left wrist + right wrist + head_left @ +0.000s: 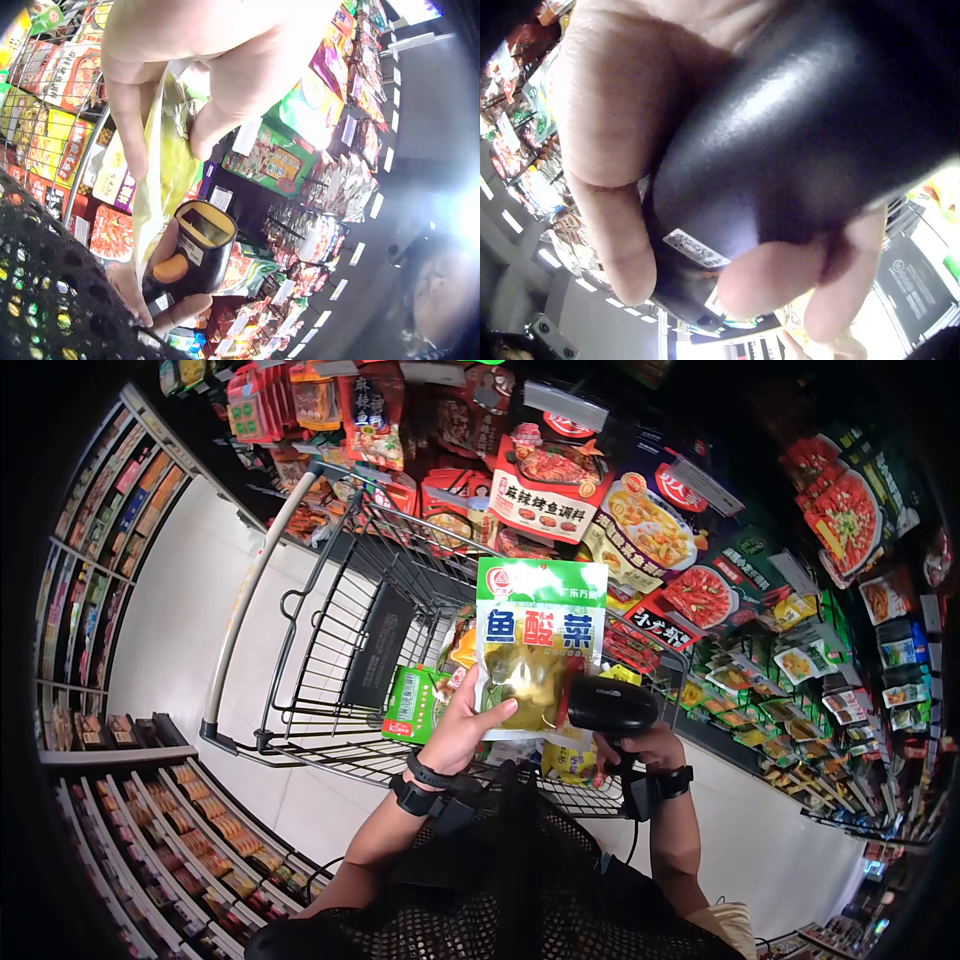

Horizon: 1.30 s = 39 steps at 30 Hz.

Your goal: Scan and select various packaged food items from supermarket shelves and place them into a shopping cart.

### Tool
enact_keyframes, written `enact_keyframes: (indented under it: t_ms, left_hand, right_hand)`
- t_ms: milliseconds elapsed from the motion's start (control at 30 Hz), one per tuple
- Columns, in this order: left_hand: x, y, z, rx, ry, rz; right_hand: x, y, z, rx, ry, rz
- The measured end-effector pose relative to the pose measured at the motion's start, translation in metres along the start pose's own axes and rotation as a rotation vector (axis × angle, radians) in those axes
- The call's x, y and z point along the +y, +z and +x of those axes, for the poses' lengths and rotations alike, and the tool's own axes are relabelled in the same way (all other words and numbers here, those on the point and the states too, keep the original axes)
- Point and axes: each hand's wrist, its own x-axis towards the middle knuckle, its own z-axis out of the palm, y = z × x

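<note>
My left hand [455, 725] holds up a clear-fronted packet of pickled mustard greens [540, 625] by its lower left side, thumb across the front. The packet has a green top band, large printed characters and yellow-green contents. In the left wrist view, thumb and fingers pinch the packet [176, 142] from both faces. My right hand [658, 748] grips a black handheld barcode scanner [612, 708], its head close to the packet's lower right edge. An orange button [171, 268] and scanning window [206, 227] show on the scanner in the left wrist view.
A wire shopping cart [247, 595] stands in front of me, with a green box [405, 705] and a yellow packet [568, 760] inside. Behind it hang seasoning packets [545, 490] on a dark rack. Stocked shelves [185, 830] line the left side, across pale floor [185, 610].
</note>
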Motion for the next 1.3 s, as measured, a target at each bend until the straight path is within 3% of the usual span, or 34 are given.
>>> enact_keyframes:
  t_ms: [100,267,333,400,467,500,533,700,733,833,900,1033,1100,1167,1200,1267,1300]
  left_hand:
    - [0.000,-0.012,-0.007,0.020,0.003,-0.029]
    - [0.002,-0.033,-0.019,0.051,0.006,-0.071]
    - [0.004,-0.033,-0.021,0.073,-0.007,-0.085]
    - [0.004,-0.031,-0.021,0.062,0.006,-0.074]
    - [0.004,-0.031,-0.022,0.084,0.021,-0.096]
    - [0.002,-0.034,-0.021,0.071,0.014,-0.094]
    - [0.003,-0.034,-0.019,0.071,0.023,-0.086]
    - [0.000,-0.039,-0.010,0.002,-0.014,-0.169]
    - [-0.006,-0.039,-0.007,-0.008,-0.020,-0.170]
    - [-0.026,-0.038,-0.003,-0.191,-0.008,-0.625]
    - [-0.034,-0.040,0.005,-0.163,-0.039,-0.579]
    - [-0.032,-0.036,0.006,-0.052,-0.074,-0.339]
    - [-0.028,-0.032,-0.002,-0.083,-0.062,-0.341]
    - [-0.021,-0.032,-0.001,-0.106,-0.045,-0.264]
    - [-0.018,-0.033,-0.001,-0.127,-0.029,-0.186]
    - [-0.017,-0.038,0.001,-0.010,0.009,-0.099]
    - [-0.022,-0.033,0.006,-0.011,-0.016,-0.121]
  right_hand:
    - [0.002,-0.003,0.002,-0.081,0.098,0.058]
    - [0.007,-0.008,-0.010,-0.067,0.083,0.058]
    - [-0.007,-0.002,-0.021,0.099,0.227,-0.156]
    - [-0.015,0.001,-0.028,0.136,0.218,-0.079]
    - [-0.021,-0.013,-0.044,0.107,0.066,-0.156]
    - [-0.018,-0.026,-0.065,0.215,0.035,-0.210]
    - [-0.013,-0.022,-0.076,0.228,-0.162,-0.081]
    - [-0.024,-0.002,-0.154,0.588,-0.272,-0.091]
    - [-0.024,-0.002,-0.167,0.512,-0.231,-0.223]
    - [0.003,0.008,-0.191,0.472,-0.154,-0.130]
    - [0.016,0.020,-0.181,0.446,-0.154,-0.056]
    - [0.023,0.032,-0.135,-0.030,-0.373,0.118]
    - [0.032,0.048,-0.133,0.073,-0.378,0.262]
    - [0.018,0.052,-0.123,0.248,-0.270,0.004]
    - [0.014,0.060,-0.113,0.386,-0.235,0.012]
    - [0.012,0.045,-0.101,0.348,-0.226,-0.007]
    - [0.009,0.046,-0.112,0.437,-0.268,-0.004]
